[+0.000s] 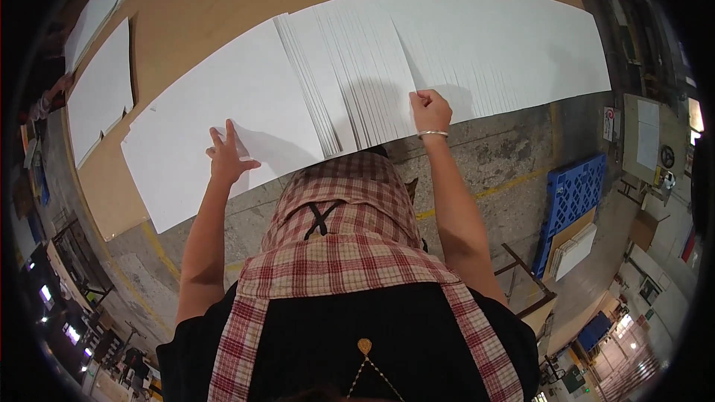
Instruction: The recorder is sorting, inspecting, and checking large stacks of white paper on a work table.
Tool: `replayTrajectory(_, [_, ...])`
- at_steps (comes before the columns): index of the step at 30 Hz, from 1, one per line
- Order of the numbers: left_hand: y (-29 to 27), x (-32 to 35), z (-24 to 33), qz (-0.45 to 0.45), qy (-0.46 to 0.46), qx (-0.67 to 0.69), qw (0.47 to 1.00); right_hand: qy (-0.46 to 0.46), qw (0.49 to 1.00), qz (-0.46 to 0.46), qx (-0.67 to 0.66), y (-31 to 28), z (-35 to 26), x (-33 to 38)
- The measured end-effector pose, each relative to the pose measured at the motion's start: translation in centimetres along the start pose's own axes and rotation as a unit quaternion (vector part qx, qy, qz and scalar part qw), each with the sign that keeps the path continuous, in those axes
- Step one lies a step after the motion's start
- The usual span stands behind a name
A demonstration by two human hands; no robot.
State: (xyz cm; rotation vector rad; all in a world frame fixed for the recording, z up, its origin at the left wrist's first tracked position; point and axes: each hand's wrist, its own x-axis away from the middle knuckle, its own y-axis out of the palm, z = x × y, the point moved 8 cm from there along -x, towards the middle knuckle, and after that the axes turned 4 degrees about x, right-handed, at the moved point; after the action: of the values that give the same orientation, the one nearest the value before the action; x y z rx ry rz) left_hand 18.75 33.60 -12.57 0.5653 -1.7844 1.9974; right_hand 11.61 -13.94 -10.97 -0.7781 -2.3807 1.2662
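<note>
Large white sheets (506, 45) lie fanned out in overlapping layers across the table, with many edges showing at the middle. My left hand (228, 155) rests on the left part of the white sheets, fingers spread. Pinched in my right hand (430, 112) is the near edge of one white sheet (403, 56), whose long edge is lifted a little and casts a shadow on the sheets to its right. A bangle circles my right wrist.
The brown table (186, 33) runs beyond the sheets. More white sheets (100, 93) lie at its far left, where another person's hand (61, 85) touches them. A blue pallet (572, 205) stands at the right, with cardboard and white boards (573, 249) leaning by it.
</note>
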Motion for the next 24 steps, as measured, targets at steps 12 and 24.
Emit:
replayTrajectory(12, [-0.1,0.2,-0.5,0.013,0.004,0.008,1.000,0.025,0.975,-0.211,0.062,4.1,2.1,-0.7])
replayTrajectory(24, [0.3,0.0,-0.8,-0.009,-0.007,0.001,1.000,0.005,0.992,-0.094,0.083,2.2,-0.6,0.9])
